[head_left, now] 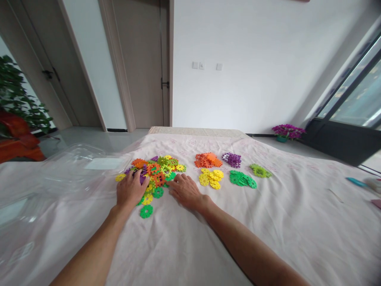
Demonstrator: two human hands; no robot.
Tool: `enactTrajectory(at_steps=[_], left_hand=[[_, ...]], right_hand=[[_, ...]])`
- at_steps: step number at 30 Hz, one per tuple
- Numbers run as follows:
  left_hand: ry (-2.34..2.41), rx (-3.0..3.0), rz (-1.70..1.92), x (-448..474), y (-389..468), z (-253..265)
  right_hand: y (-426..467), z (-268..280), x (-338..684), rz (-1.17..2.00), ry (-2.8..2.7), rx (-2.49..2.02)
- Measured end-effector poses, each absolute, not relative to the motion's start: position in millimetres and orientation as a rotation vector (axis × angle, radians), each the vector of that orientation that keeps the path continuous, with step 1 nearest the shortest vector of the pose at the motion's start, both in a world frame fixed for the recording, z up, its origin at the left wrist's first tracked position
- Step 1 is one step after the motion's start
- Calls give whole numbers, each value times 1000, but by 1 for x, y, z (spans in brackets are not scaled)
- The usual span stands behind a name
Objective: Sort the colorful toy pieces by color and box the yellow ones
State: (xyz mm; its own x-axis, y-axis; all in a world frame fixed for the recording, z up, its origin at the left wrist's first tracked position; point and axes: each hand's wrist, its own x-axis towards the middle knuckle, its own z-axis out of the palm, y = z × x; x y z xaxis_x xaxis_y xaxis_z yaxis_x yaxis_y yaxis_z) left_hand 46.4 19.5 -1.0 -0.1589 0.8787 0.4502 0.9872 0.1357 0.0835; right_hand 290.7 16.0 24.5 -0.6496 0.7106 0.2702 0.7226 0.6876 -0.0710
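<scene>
Sorting of small notched plastic pieces by colour, seen from above the forearms. A mixed heap of pieces [159,179] lies on a pale pink cloth [226,234]. The left hand [130,190] rests on the heap's left side, its fingers bent over purple and orange pieces; whether they are clamped on any cannot be told. The right hand [185,191] lies palm down at the heap's right edge, fingers close together and tips beside a green piece; its grip, too, cannot be determined. To the right are five single-colour groups: orange [207,159] and purple [233,160] in the farther row, yellow [216,174] and green [241,178] nearer, and light green [256,171] farthest right. A loose green disc [143,211] lies just nearer than the heap. A clear plastic container [67,169] stands left of the heap.
</scene>
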Motion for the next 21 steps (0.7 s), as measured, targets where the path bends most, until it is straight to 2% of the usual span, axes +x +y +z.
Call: enactTrajectory(at_steps=[15, 21], left_hand=[[-2129, -1837, -538, 45, 20, -1], [-2140, -1844, -532, 45, 20, -1]], right_hand=[[17, 26, 300, -29, -2582, -1234], [27, 26, 318, 44, -2313, -1373]])
